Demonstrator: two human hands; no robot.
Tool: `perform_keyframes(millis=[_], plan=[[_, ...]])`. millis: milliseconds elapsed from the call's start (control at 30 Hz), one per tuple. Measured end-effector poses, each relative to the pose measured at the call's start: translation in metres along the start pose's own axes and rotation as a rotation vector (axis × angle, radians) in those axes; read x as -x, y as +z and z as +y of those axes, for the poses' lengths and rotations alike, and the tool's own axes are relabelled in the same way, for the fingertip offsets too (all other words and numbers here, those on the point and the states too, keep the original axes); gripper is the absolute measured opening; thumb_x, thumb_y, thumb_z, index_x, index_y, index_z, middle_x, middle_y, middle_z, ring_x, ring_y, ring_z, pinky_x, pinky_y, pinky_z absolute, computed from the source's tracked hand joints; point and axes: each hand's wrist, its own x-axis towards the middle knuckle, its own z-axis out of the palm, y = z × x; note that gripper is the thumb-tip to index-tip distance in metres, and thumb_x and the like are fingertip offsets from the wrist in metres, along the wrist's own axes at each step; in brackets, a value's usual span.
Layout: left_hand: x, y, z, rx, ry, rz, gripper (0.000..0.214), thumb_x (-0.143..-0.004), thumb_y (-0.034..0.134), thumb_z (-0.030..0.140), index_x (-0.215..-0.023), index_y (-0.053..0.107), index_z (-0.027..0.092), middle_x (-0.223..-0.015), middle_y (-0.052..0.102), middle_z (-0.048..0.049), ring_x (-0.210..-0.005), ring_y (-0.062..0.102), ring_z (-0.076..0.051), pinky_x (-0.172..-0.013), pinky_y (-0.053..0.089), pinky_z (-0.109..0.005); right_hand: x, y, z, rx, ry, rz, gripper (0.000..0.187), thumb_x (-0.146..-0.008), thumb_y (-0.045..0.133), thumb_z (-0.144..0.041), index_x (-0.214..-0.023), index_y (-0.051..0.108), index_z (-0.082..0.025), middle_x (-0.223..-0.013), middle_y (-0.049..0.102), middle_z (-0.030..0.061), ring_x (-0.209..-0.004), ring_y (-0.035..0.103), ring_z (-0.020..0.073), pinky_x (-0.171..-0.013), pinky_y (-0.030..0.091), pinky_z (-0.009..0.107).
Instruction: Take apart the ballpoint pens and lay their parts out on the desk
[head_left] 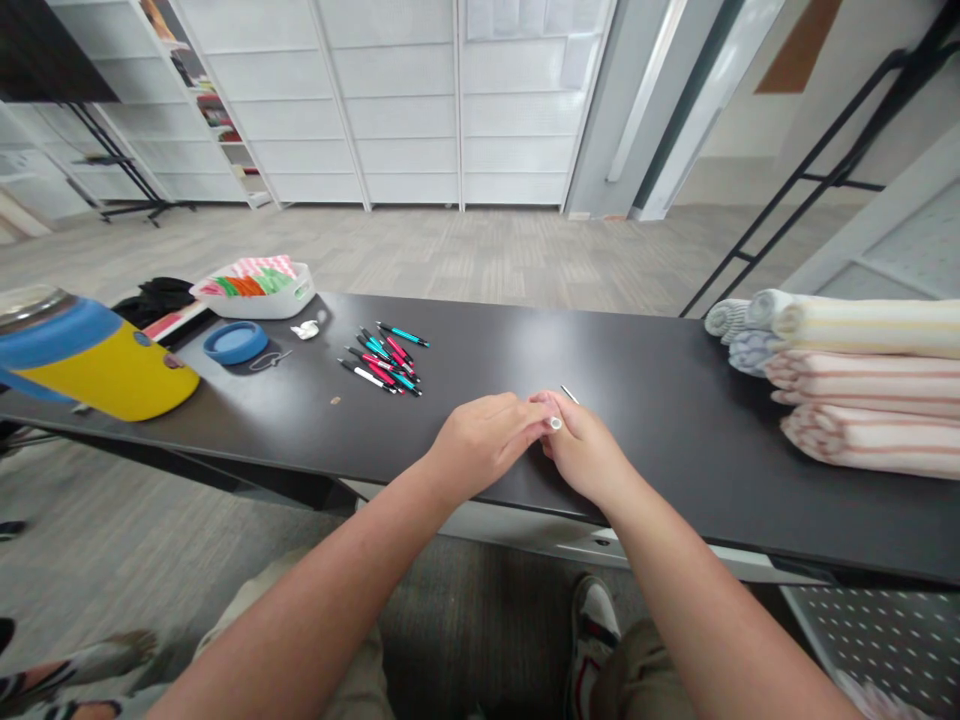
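Over the dark table my left hand [484,440] and my right hand [585,450] meet, fingers closed against each other. Between the fingertips shows the round, pale end of what looks like a white pen barrel [555,423]; most of it is hidden. A thin rod [569,394], possibly the pen's tip or refill, sticks out beyond my right hand. Whether it belongs to the same piece I cannot tell. To the left of my hands lies a loose pile of ballpoint pens [384,360] in red, teal and white with black parts.
A blue-and-yellow bottle [142,370] lies tilted at the left, near a blue lid [235,342]. Behind are a white basket [292,297] of colourful packets and a crumpled tissue [305,330]. Rolled striped towels [877,385] are stacked at the right on the dark table [675,420].
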Motion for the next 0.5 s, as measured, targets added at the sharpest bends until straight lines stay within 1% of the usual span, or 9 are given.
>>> perform_keyframes(millis=[133, 267, 500], plan=[[0.0003, -0.0004, 0.0000, 0.003, -0.019, 0.006, 0.025, -0.109, 0.049, 0.032, -0.120, 0.070, 0.023, -0.106, 0.079, -0.0035, -0.098, 0.073, -0.014, -0.093, 0.055, -0.027, 0.0001, -0.0006, -0.0018, -0.011, 0.015, -0.010, 0.046, -0.108, 0.035, -0.056, -0.093, 0.064, -0.023, -0.064, 0.055, -0.0013, -0.056, 0.048, 0.0158, -0.054, 0.039, 0.027], [0.0006, -0.0011, -0.0005, 0.012, 0.000, 0.001, 0.024, -0.109, 0.050, 0.031, -0.120, 0.069, 0.021, -0.106, 0.079, -0.0039, -0.096, 0.072, -0.013, -0.093, 0.054, -0.026, 0.0000, -0.0001, -0.0009, -0.010, 0.030, -0.004, 0.046, -0.108, 0.035, -0.057, -0.096, 0.064, -0.023, -0.063, 0.052, -0.0026, -0.054, 0.046, 0.0153, -0.053, 0.038, 0.027], [0.0008, -0.0011, -0.0015, 0.025, 0.014, 0.039, 0.023, -0.109, 0.050, 0.030, -0.119, 0.069, 0.022, -0.097, 0.077, -0.0035, -0.088, 0.071, -0.014, -0.086, 0.054, -0.027, 0.0001, -0.0009, -0.0042, -0.023, 0.032, -0.003, 0.049, -0.108, 0.034, -0.060, -0.092, 0.062, -0.024, -0.063, 0.051, -0.0029, -0.053, 0.045, 0.0146, -0.053, 0.038, 0.027]])
